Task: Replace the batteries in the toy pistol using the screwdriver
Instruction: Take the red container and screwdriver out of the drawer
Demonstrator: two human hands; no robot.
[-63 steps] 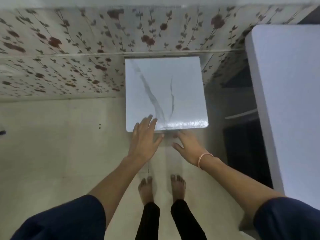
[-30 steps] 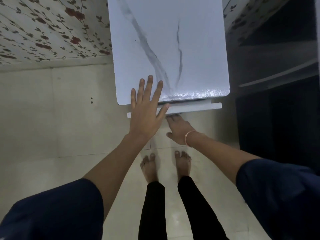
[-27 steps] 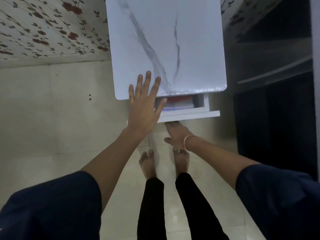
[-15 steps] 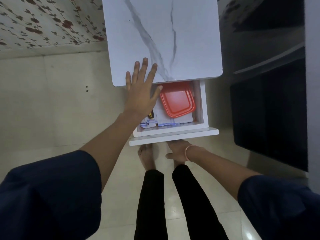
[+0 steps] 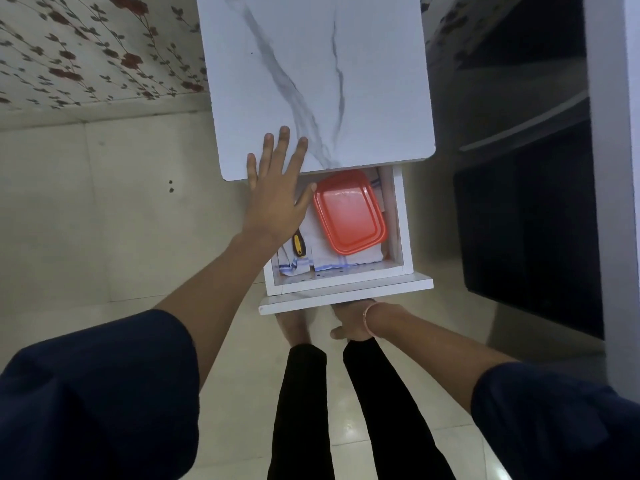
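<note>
A white drawer (image 5: 403, 237) stands pulled out from under a white marble-patterned table top (image 5: 311, 77). Inside lies a screwdriver with a yellow and black handle (image 5: 300, 246), partly hidden under my left hand (image 5: 277, 199), and a red-lidded plastic box (image 5: 349, 211) on folded white cloths (image 5: 329, 265). My left hand lies flat with straight fingers on the table's front edge. My right hand (image 5: 353, 323) is under the drawer's front panel (image 5: 346, 294), its fingers hidden behind it. No toy pistol or batteries show.
A flowered wall (image 5: 86, 53) runs behind the table on the left. A dark cabinet or screen (image 5: 526, 237) and a white panel (image 5: 616, 168) stand to the right. My bare feet and black trouser legs (image 5: 332, 410) stand on the pale tiled floor (image 5: 104, 220) below the drawer.
The drawer has slid out toward me under my right hand, uncovering the red box, the cloths and the screwdriver. My left hand has stayed flat on the table edge.
</note>
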